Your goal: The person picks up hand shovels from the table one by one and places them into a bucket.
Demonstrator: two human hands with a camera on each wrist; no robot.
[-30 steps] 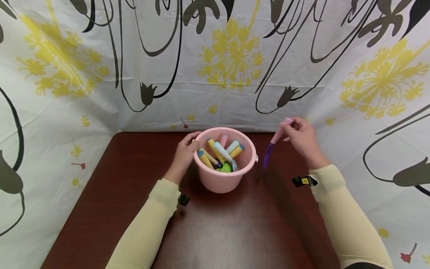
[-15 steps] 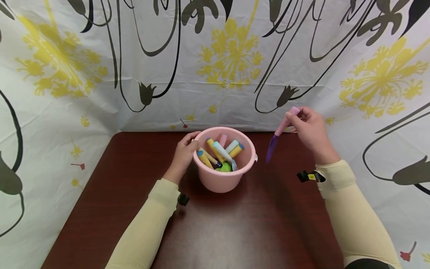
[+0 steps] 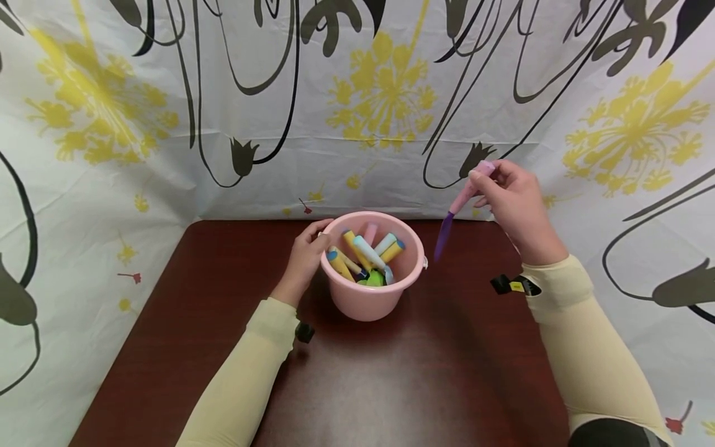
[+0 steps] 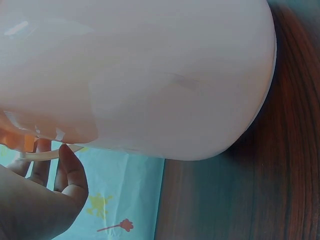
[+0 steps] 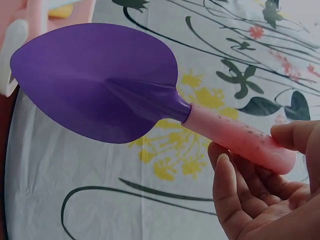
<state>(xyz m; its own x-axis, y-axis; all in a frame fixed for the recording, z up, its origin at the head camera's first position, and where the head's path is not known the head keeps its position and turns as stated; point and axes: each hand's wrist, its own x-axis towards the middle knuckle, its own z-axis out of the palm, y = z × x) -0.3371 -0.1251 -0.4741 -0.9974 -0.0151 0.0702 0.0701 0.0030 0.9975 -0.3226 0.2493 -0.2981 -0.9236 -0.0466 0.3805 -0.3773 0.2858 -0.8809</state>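
Observation:
A pink bucket [image 3: 365,304] stands upright on the dark table. My left hand [image 3: 304,257] grips its rim on the left side, the thumb at the lip. In the left wrist view the fingertips [image 4: 72,162] curl beside the bucket's wall and pale handle. To the right, my right hand [image 3: 519,205] pinches the end of a garden trowel's [image 5: 215,127] pink handle between thumb and fingers. Its purple blade [image 5: 100,82] hangs tilted down toward the bucket, raised above the table. Inside the bucket lie several tools with yellow and pale blue handles [image 3: 368,251], their lower ends mostly hidden.
A reddish-brown table [image 3: 357,385] spreads around the bucket. White cloth with yellow and grey flower prints [image 3: 385,93] hangs behind and on both sides. A small white knob [image 3: 426,263] sticks out from the bucket's right rim.
My right hand has risen and shifted a little to the right with the trowel, whose blade has lifted too. The left hand and the bucket stay in place.

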